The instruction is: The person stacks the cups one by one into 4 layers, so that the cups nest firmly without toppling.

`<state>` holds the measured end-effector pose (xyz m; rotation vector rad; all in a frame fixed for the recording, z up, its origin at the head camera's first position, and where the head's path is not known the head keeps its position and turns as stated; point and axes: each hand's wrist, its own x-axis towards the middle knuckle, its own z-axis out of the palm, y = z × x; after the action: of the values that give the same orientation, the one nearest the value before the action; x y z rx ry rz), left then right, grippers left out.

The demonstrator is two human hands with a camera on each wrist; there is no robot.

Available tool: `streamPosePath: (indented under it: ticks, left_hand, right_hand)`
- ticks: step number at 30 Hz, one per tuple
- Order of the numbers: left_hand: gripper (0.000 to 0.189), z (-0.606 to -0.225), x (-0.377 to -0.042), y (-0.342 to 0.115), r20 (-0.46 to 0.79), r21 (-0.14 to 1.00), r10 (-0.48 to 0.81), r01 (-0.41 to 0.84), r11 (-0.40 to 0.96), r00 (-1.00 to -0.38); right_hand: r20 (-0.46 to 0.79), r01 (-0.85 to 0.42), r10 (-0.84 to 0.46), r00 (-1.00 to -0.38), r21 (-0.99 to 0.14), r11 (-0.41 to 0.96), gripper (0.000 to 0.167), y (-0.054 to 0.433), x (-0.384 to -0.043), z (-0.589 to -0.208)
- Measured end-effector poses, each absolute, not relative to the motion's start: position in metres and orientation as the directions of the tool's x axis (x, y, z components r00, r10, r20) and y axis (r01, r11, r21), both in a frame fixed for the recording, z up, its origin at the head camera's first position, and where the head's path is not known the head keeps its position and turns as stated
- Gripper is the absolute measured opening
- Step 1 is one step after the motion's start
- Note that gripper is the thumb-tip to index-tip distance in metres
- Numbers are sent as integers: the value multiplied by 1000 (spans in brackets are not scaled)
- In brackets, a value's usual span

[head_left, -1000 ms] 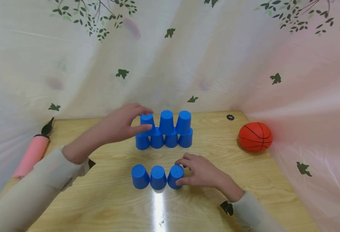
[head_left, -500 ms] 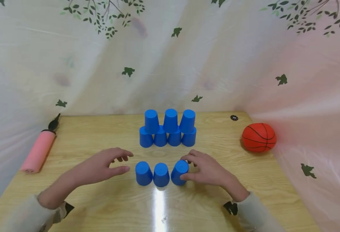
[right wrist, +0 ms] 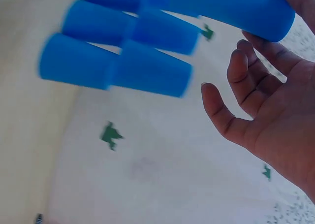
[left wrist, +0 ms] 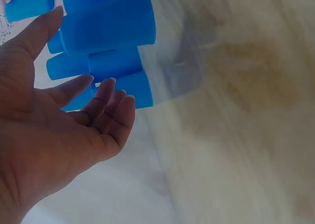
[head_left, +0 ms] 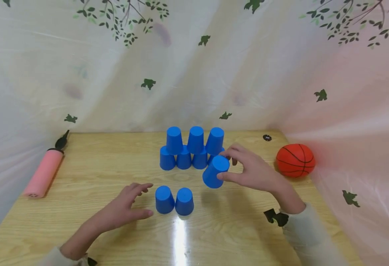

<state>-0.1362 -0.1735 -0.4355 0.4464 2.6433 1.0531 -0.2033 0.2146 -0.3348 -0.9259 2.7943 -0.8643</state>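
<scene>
My right hand pinches a blue cup between thumb and fingers, tilted and lifted off the table in front of the stack's right end. In the right wrist view the same held cup lies at the top. My left hand is spread with relaxed fingers just left of two upside-down blue cups, the left cup and the right cup, holding nothing. Behind them stands a two-tier stack of upside-down blue cups, with an upper-row cup in the middle and a lower-row cup at the left.
A pink hand pump with a black nozzle lies at the left of the wooden table. At the right sits a red basketball, with a black round chip near the back edge. Pale patterned sheeting encloses the back and sides.
My right hand has lifted the rightmost front cup and carried it back and right toward the stack. My left hand has come down from the stack's upper left cup to beside the front cups.
</scene>
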Motion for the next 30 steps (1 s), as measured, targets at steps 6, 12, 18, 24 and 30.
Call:
streamPosePath:
  ticks: [6, 12, 18, 24, 30]
  left_hand:
    - [78, -441, -134, -169, -107, 696, 346, 178, 695, -932]
    - [76, -445, -134, -168, -118, 700, 313, 145, 699, -942]
    - [73, -457, -136, -167, -93, 708, 297, 146, 691, -950]
    - [72, -466, -136, -162, -70, 719, 291, 154, 678, -954]
    - [72, -470, -138, -158, -39, 729, 304, 181, 660, -952]
  right_hand:
    - [180, -579, -579, -795, -511, 635, 46, 217, -211, -301]
    - [204, -589, -575, -792, -499, 635, 46, 213, -225, -278]
    - [196, -565, -549, -812, -497, 659, 49, 210, -239, -265]
    - [203, -559, -534, -821, -480, 676, 52, 207, -252, -257]
    - [184, -534, -516, -836, -489, 690, 54, 202, -262, -253]
